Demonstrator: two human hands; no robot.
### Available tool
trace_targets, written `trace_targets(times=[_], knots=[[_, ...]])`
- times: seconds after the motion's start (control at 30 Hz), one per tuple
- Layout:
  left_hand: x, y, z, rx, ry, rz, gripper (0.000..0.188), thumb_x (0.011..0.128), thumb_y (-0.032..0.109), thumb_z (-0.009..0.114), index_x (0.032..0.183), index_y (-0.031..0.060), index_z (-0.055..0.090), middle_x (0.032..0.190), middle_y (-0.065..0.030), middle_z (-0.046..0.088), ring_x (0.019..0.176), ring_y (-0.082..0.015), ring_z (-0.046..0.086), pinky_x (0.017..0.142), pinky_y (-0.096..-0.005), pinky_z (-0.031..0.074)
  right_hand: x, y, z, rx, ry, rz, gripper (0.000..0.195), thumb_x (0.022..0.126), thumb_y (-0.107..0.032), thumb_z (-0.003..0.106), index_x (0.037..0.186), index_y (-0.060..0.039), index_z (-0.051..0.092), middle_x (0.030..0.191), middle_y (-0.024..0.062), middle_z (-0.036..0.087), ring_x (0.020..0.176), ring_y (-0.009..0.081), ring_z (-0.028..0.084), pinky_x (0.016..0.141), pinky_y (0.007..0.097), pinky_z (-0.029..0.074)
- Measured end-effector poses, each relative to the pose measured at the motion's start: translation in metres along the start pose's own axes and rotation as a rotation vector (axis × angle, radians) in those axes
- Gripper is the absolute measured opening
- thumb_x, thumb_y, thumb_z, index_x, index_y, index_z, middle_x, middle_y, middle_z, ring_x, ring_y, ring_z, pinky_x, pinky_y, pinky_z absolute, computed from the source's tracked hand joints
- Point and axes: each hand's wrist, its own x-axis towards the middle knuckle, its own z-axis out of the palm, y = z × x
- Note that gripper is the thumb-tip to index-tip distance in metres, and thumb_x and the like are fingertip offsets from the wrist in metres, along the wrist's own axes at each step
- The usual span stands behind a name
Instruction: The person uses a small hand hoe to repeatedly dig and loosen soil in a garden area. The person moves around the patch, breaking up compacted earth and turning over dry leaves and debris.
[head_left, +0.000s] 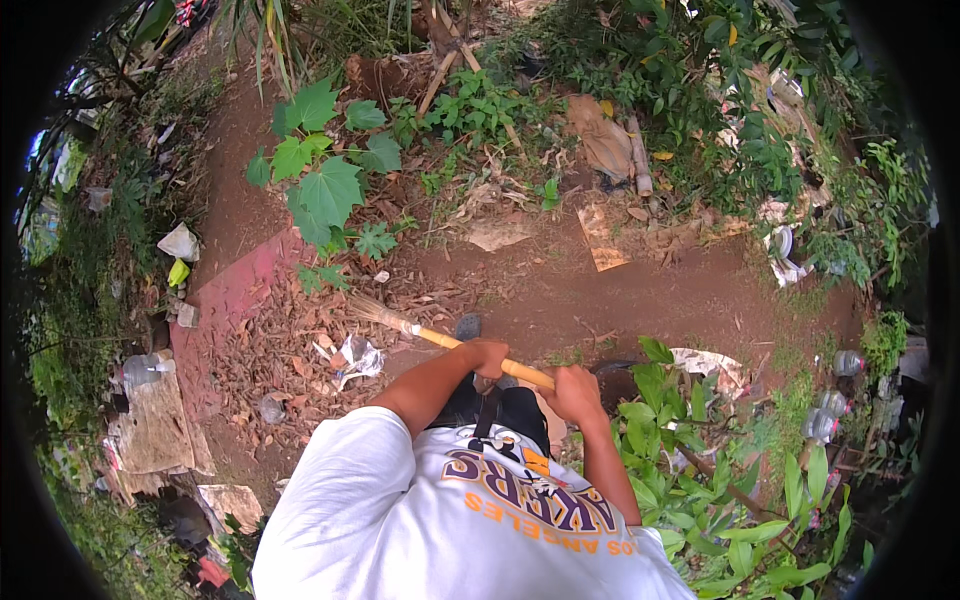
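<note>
Both hands grip a broom with a yellow, bamboo-like handle (439, 339) and thin stick bristles (373, 310). My left hand (486, 358) is closed around the middle of the handle. Nearer its top end, my right hand (576, 394) wraps the same handle. The broom slants to the left, and its bristles are over dry brown leaves (285, 330) strewn on the soil. Whether the bristles press on the ground is hard to tell. Just below them lies a crumpled clear and white plastic wrapper (361, 356) among the leaves.
A green broad-leaved plant (330, 187) stands beyond the bristles. Leafy shrubs (675, 420) grow close by my right arm. Flat board pieces (604, 236) lie on the bare soil ahead. Several plastic bottles (821, 424) are at the right; a worn sheet (154, 427) lies at the left.
</note>
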Motion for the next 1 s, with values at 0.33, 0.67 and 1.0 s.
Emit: trace_targets(times=[0.33,0.67,1.0], knots=[[0.037,0.126,0.004,0.105,0.057,0.36,0.022,0.072,0.014,0.065,0.091,0.0094,0.075,0.093,-0.0195,0.072,0.094,-0.0401,0.069,0.08,-0.0517,0.055,-0.124,0.019,-0.042,0.008,0.154,0.276,0.024,0.08,-0.023,0.077,0.092,-0.0032,0.074,0.08,0.0224,0.071,0.078,0.0412,0.07,0.072,0.0501,0.055],[0.101,0.113,0.119,0.047,0.26,0.595,0.013,0.077,0.018,0.071,0.088,0.0125,0.071,0.097,-0.0151,0.067,0.108,-0.0367,0.062,0.099,-0.0463,0.047,-0.136,-0.019,0.073,0.008,0.217,0.611,0.021,0.082,-0.017,0.07,0.095,-0.0005,0.068,0.083,0.0223,0.072,0.079,0.0397,0.073,0.071,0.0496,0.058],[-0.072,-0.057,0.216,-0.165,0.349,0.127,0.017,0.08,0.021,0.067,0.094,0.0137,0.072,0.102,-0.0164,0.07,0.11,-0.0363,0.064,0.098,-0.0489,0.043,-0.11,-0.159,0.139,-0.062,-0.025,0.063,0.02,0.075,-0.013,0.07,0.09,-0.0002,0.07,0.075,0.021,0.071,0.073,0.0379,0.072,0.072,0.0508,0.057]])
